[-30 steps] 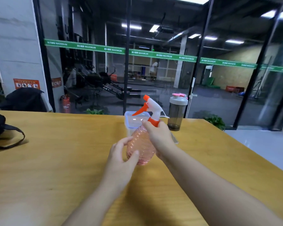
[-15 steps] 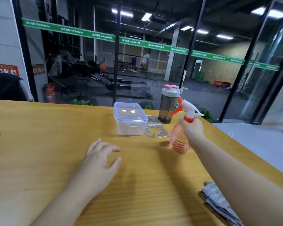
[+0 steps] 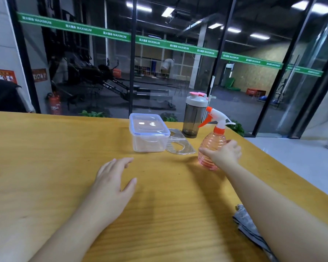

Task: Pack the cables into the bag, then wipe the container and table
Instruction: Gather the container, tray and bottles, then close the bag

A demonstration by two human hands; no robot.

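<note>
The wiping step looks underway: the right hand grips the spray bottle near the table's right edge, beside the container. The left hand hovers relaxed, holding nothing. Next likely needs the cloth.

**Hidden and cut off**

The right forearm covers much of the grey cloth, which also runs off the bottom edge. The right hand hides part of the spray bottle; whether its fingers wrap the far side is unclear.
</note>
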